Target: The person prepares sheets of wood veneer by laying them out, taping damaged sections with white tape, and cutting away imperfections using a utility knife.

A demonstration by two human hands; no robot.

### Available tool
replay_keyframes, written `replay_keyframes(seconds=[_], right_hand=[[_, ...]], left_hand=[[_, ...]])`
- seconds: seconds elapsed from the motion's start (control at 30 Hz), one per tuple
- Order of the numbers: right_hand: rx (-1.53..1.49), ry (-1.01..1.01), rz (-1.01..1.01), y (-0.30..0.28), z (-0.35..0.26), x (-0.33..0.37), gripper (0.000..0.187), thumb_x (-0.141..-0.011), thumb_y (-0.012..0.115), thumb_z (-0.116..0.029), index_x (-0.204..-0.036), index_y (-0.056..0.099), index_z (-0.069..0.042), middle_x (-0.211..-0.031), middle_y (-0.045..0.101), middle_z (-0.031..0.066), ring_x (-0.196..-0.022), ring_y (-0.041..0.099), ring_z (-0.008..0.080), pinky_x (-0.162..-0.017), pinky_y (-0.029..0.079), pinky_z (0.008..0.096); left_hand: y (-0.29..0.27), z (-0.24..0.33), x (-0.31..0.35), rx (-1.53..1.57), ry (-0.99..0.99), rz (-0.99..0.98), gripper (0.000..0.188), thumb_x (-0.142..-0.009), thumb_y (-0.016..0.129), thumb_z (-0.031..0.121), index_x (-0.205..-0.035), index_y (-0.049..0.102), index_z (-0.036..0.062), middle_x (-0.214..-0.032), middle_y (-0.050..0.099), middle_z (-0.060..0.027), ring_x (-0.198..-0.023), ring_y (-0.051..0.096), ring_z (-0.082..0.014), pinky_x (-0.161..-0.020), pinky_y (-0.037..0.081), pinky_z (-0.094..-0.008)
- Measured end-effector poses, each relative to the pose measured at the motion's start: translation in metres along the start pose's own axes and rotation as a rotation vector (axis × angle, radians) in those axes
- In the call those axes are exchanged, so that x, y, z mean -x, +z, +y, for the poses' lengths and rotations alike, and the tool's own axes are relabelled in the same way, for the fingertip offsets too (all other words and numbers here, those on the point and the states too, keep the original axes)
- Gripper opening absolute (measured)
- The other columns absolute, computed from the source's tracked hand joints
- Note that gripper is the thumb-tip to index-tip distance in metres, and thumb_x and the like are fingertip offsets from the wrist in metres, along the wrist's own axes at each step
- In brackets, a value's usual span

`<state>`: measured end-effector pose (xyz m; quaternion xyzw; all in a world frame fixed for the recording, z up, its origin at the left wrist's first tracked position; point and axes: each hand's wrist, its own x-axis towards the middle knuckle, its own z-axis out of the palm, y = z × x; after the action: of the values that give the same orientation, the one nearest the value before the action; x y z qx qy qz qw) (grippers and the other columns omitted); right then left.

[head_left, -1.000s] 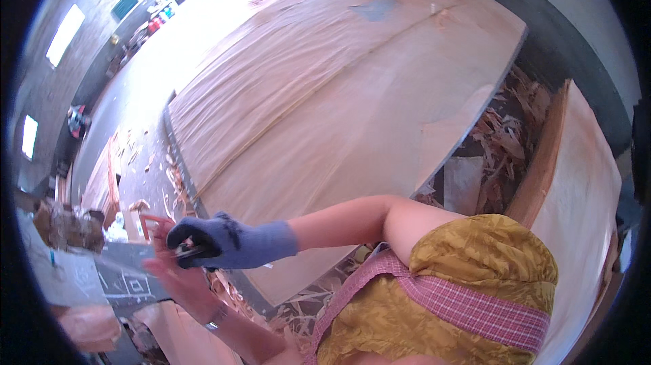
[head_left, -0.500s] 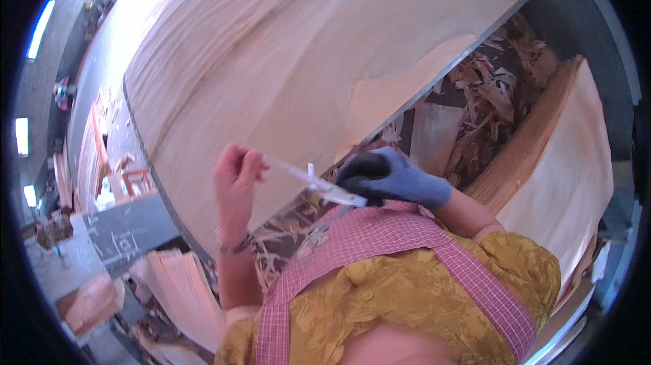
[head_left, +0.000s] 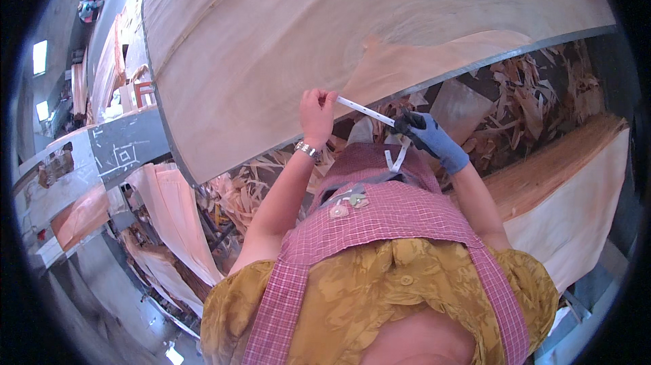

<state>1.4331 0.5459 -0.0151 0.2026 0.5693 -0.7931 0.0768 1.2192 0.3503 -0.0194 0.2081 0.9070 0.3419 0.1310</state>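
Note:
My left hand [head_left: 317, 113] is bare, wears a bracelet, and pinches one end of a thin white tape strip [head_left: 365, 111]. My right hand [head_left: 424, 132], in a blue glove, grips the strip's other end, so the strip is stretched between both hands. A loose loop of the same tape [head_left: 396, 159] hangs below my right hand. Both hands are held just in front of the near edge of a big stack of pale wood veneer sheets [head_left: 285, 33], beside a torn flap of veneer [head_left: 413, 67].
Veneer scraps and shavings [head_left: 536, 94] litter the floor below the table edge. Another veneer stack [head_left: 576, 175] lies at the right. More sheets [head_left: 173, 216] hang at the lower left beside a grey machine frame [head_left: 125, 145].
The view has swung toward the veneer stack. My hands have risen and drawn the tape strip tighter, and the gloved right hand has shifted right.

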Motion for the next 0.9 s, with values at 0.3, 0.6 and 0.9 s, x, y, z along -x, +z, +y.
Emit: replay_keyframes(seconds=[0.3,0.6,0.9], right_hand=[[0.084,0.217,0.097,0.012,0.042,-0.033,0.021,-0.092,0.064,-0.018,-0.103,0.070,-0.001,-0.081,0.067,0.0019,-0.067,0.057,0.0078,-0.060,0.047,0.0247],[0.798,-0.127,0.184,0.018,0.027,-0.032,0.019,-0.088,0.063,-0.016,-0.106,0.067,-0.009,-0.088,0.069,0.0077,-0.071,0.064,0.0209,-0.062,0.050,0.0326],[-0.018,0.001,0.473,0.001,-0.020,-0.078,0.019,-0.093,0.063,-0.016,-0.095,0.067,0.002,-0.077,0.066,0.0024,-0.064,0.058,0.0085,-0.060,0.046,0.0232]], left_hand=[[0.018,-0.017,0.009,-0.245,-0.046,0.139,0.022,-0.086,0.066,0.029,-0.091,0.061,0.0076,-0.095,0.059,-0.0079,-0.094,0.055,-0.0287,-0.081,0.040,-0.0439],[0.019,-0.024,0.059,-0.634,0.477,-0.044,0.064,-0.084,0.065,0.037,-0.139,0.049,0.0090,-0.144,0.046,-0.0077,-0.133,0.041,-0.0288,-0.109,0.029,-0.0504],[0.014,-0.016,0.039,-0.535,0.486,-0.087,0.052,-0.084,0.064,0.029,-0.132,0.055,0.0099,-0.141,0.049,-0.0081,-0.129,0.044,-0.0269,-0.100,0.035,-0.0462]])
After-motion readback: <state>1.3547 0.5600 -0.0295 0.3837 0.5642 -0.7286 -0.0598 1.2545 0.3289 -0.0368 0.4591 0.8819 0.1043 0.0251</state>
